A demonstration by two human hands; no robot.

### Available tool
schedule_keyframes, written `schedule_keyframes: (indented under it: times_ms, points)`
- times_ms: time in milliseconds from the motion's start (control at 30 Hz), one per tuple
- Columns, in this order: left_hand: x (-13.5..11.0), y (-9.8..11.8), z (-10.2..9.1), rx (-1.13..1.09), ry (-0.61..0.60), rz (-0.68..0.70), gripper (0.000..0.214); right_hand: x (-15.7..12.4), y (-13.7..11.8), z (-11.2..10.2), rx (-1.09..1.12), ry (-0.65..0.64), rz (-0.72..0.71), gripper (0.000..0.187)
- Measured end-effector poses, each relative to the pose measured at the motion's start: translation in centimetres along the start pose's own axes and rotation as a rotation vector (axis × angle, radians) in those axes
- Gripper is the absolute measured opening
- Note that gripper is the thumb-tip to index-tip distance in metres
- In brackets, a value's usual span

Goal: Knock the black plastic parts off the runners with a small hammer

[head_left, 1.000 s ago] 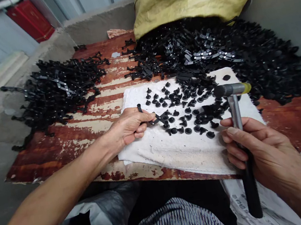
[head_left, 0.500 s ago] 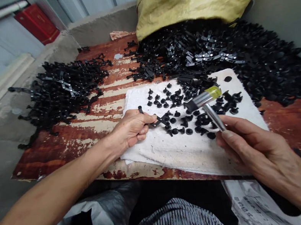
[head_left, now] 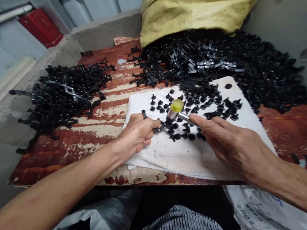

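Observation:
My left hand [head_left: 141,131] is closed around a black linkage arm [head_left: 162,126], whose one end sticks up above the fingers and whose other end points right, low over the white cloth [head_left: 161,157]. In my right hand [head_left: 226,133] is a small mallet [head_left: 187,117] with a metal shaft and a yellow upper face [head_left: 177,105]. The mallet's lower end is at the right end of the linkage arm; whether they touch is hard to tell. Black round-headed pegs [head_left: 191,137] lie scattered on the cloth around both hands.
A heap of black linkage parts [head_left: 68,86] lies at the left of the worn red board [head_left: 84,143]. A bigger heap [head_left: 264,67] spreads from under a yellow sack [head_left: 197,8] at the back right. Concrete ledges and a spotted grey panel [head_left: 300,21] border the board.
My right hand has moved left and brought the mallet head down to the linkage arm; before, it was raised to the right. My left hand stays in place with its grip.

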State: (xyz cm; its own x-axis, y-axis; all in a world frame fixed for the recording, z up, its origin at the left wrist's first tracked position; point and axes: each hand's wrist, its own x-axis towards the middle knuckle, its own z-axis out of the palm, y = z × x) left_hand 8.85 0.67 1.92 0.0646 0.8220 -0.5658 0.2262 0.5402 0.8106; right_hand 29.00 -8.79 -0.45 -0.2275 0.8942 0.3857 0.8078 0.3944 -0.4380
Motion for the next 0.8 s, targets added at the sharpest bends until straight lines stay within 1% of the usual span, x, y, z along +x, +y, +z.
schedule_keyframes:
  times_ms: [33, 100, 167, 200, 233, 300, 333, 367, 467, 500, 533, 600, 633, 667, 733, 767, 800]
  points:
    - [-0.06, 0.05, 0.05, -0.003, 0.0, -0.002, 0.033, 0.07, -0.08, -0.1, 0.032, 0.016, -0.008, 0.051]
    - [-0.09, 0.04, 0.03, -0.009, 0.006, -0.004, 0.032, 0.15, -0.34, -0.27, 0.106, 0.12, -0.035, 0.055]
    - [-0.03, -0.06, -0.06, -0.009, 0.01, -0.006, 0.031, 0.18, -0.52, -0.26, 0.123, 0.222, -0.06, 0.06]
    - [0.0, -0.11, -0.1, -0.004, 0.004, -0.007, 0.031, 0.18, -0.5, -0.18, 0.092, 0.225, -0.071, 0.061]
    - [0.03, -0.15, -0.11, 0.003, -0.001, -0.009, 0.03, 0.17, -0.42, -0.09, 0.042, 0.19, -0.081, 0.061]
    - [0.02, -0.18, -0.05, 0.014, -0.002, -0.01, 0.028, 0.17, -0.17, 0.05, -0.044, 0.073, -0.103, 0.058]
    - [0.0, -0.16, 0.01, 0.016, 0.003, -0.014, 0.028, 0.18, -0.07, 0.05, -0.052, 0.042, -0.109, 0.058]
    - [-0.02, -0.13, 0.07, 0.016, 0.01, -0.021, 0.028, 0.19, -0.01, 0.0, -0.032, 0.055, -0.109, 0.058]
    - [-0.01, -0.1, 0.14, 0.0, 0.018, -0.033, 0.028, 0.31, -0.06, -0.23, 0.055, 0.235, -0.082, 0.062]
    - [0.03, -0.14, 0.11, -0.002, 0.018, -0.036, 0.027, 0.37, -0.08, -0.27, 0.039, 0.244, -0.086, 0.062]
    - [0.1, -0.22, 0.06, -0.003, 0.017, -0.033, 0.027, 0.42, -0.08, -0.28, 0.002, 0.207, -0.097, 0.062]
    - [0.25, -0.45, -0.06, -0.004, 0.006, -0.014, 0.026, 0.44, -0.06, -0.21, -0.074, 0.079, -0.119, 0.06]
    - [0.3, -0.58, -0.11, -0.004, -0.001, -0.004, 0.025, 0.4, -0.07, -0.15, -0.08, 0.052, -0.112, 0.06]
    - [0.34, -0.69, -0.12, -0.005, -0.006, 0.006, 0.025, 0.32, -0.1, -0.07, -0.066, 0.066, -0.094, 0.06]
    - [0.32, -0.76, -0.05, 0.0, -0.011, 0.014, 0.024, 0.18, -0.19, 0.16, -0.038, 0.159, -0.055, 0.063]
    - [0.28, -0.7, 0.01, 0.007, -0.004, 0.006, 0.024, 0.17, -0.21, 0.27, -0.065, 0.176, -0.057, 0.062]
    - [0.23, -0.57, 0.05, 0.015, 0.004, -0.008, 0.024, 0.22, -0.22, 0.36, -0.14, 0.14, -0.093, 0.06]
